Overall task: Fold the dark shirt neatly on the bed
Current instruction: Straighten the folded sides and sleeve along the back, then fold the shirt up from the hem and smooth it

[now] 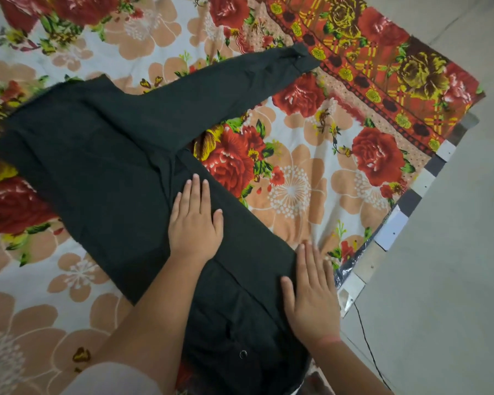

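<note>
The dark shirt point(97, 166) lies spread on the bed, its body running slantwise from the far left toward me and one long sleeve point(226, 89) stretched out toward the far right, the cuff ending just short of the sheet's red and yellow border point(382, 89); my left grip point(196, 220) lies palm down in the middle of the cloth, fingers straight and close together, thumb out to the side, clamped on nothing; my right grip point(314, 297) lies flat as well, fingers straight, on the shirt's near right edge, its fingertips reaching past the dark cloth onto the sheet; a thin red thread point(330, 340) circles that wrist, and a pale sleeve point(111, 377) covers my left upper arm; near my body the shirt shows a small round metal fastener point(243, 354); under it all is a bedsheet point(297, 181) printed with big red roses, peach blossoms and green leaves on a pale ground; along the bed's right side runs an edge point(405, 212) of alternating light and dark blocks; beyond it the floor point(454, 252) is plain pale grey, with a thin black cable point(365, 332) trailing across it close to the bed.
</note>
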